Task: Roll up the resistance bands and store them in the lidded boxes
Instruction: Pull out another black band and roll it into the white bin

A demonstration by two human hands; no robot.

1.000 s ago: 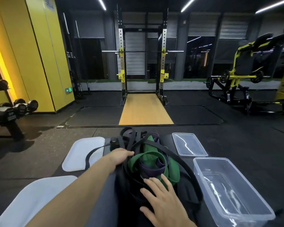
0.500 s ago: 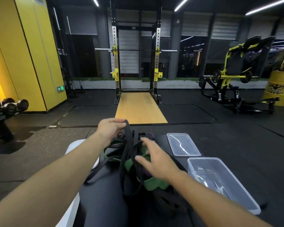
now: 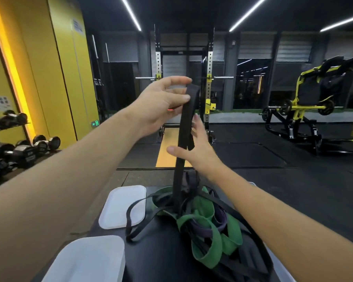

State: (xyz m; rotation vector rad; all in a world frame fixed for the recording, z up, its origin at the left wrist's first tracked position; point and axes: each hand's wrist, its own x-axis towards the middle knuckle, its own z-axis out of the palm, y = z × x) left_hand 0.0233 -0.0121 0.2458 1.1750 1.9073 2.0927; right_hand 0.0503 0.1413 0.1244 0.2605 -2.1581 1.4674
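A person's left hand point(image 3: 163, 102), in the upper centre of the frame, pinches the top fold of a black band point(image 3: 184, 127) between thumb and fingertips. Half a second ago the same hand gripped the band low, just above the pile point(image 3: 204, 222). It has since risen, and the band now hangs as a straight, near-upright strip from the hand down into the tangle.

The right hand point(image 3: 194, 151) has left the pile, where it was reaching a moment ago, and has come up to the band's middle. Its fingers are straight and spread, with the thumb left of the strip and the fingers right of it. It touches the band without closing on it.

The remaining bands stay heaped on the black pad point(image 3: 161, 251) at lower centre. A green band point(image 3: 212, 237) and a purple band point(image 3: 204, 231) are looped among thin black ones, and one thin black loop trails over the far lid point(image 3: 123, 206). A second white lid point(image 3: 90, 259) lies at the lower left.

The clear boxes, in plain sight on the right in the earlier pictures, are now mostly hidden under the right forearm. Only a pale edge of one box point(image 3: 281, 269) shows at the lower right.

Behind are dumbbells point(image 3: 29, 147) at the left edge, a squat rack point(image 3: 209, 78) at centre and a yellow machine point(image 3: 306, 98) at right.
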